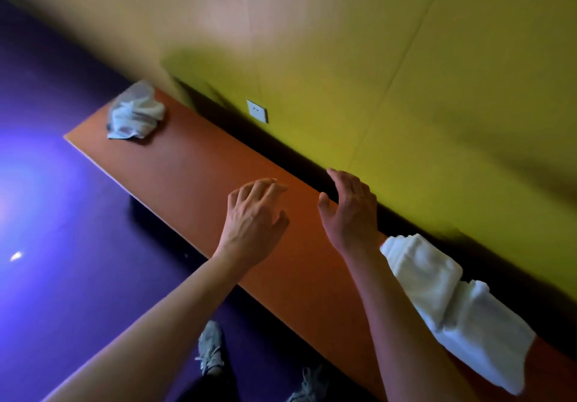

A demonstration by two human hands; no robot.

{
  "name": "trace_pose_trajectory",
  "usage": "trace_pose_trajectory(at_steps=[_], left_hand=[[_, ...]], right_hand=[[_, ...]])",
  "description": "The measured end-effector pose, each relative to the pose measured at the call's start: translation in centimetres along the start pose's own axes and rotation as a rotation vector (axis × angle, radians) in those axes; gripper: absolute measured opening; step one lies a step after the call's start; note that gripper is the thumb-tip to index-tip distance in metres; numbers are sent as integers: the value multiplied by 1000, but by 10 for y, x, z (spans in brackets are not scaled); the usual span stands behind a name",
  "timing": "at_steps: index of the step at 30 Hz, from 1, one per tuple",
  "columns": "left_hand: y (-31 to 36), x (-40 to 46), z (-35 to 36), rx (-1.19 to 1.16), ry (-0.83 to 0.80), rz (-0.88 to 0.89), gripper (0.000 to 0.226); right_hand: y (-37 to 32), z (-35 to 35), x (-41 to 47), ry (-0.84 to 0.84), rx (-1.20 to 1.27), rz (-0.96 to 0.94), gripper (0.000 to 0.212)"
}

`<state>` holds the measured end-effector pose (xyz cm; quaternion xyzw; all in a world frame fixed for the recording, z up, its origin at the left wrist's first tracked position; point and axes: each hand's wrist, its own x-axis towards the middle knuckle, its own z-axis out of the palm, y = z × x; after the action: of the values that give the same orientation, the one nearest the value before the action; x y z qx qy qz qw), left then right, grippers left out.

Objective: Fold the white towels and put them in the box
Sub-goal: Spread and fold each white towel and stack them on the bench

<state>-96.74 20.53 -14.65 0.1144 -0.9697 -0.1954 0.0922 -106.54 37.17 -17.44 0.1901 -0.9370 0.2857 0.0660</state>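
A pile of white towels (449, 304) lies on the right part of a long orange-brown table (193, 170), just right of my right forearm. Another crumpled white towel (137, 114) sits at the table's far left end, seemingly inside a clear container that is too blurred to make out. My left hand (253, 214) hovers over the middle of the table, fingers spread and empty. Beside it, my right hand (349, 208) is held up with fingers apart, holding nothing, near the table's back edge.
A yellow-green wall (406, 73) runs along the back of the table, with a white socket plate (257, 111) on it. The floor (62, 214) to the left is dark purple with a bright glare. My shoes (210, 348) show below the table's front edge.
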Motion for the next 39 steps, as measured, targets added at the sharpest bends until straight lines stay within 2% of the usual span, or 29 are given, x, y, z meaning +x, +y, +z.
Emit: trace_pose_trajectory(at_steps=[9,15,31,39], left_hand=[[-180,5,-85,43,30,-81,44],[-280,24,-102,50,49,-175,40],[-495,171,-38,114,-52,-286,36],[-621,264,-2,184,-82,-226,35]], right_hand=[[-174,103,37,-122,83,-25,49],[-254,172,71,-227,143,-86,48],[-291,403,229,-373,97,-124,46],[-313,506,293,-355,80,-106,45]])
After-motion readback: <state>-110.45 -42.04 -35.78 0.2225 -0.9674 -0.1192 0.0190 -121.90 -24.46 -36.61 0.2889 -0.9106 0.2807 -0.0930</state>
